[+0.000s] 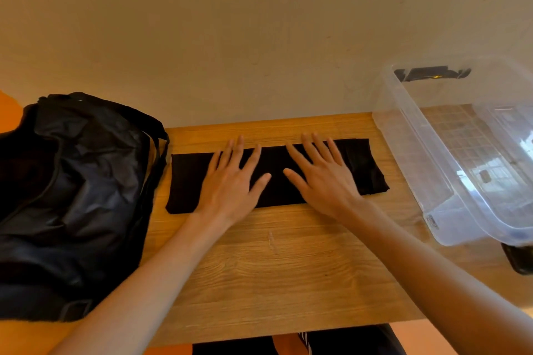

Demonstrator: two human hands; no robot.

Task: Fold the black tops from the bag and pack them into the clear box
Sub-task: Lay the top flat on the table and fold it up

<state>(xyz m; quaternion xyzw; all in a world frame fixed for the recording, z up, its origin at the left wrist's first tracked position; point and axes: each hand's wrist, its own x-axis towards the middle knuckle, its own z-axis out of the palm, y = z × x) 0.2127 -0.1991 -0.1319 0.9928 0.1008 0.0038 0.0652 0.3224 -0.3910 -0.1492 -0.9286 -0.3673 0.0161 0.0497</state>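
Black top (184,181), folded long, lies under flat, spread left hand (230,181) and right hand (326,181).

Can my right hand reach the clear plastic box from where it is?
Probably yes. The right hand lies flat on the folded black top; the clear plastic box stands open to its right, with only bare wooden table between.

both hands (230,181) press black top (184,179) flat

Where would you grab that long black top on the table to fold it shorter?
Probably grip the black top at its short left end, pinching both corners from the bag side: it lies as a flat long strip, and that end lies uncovered.
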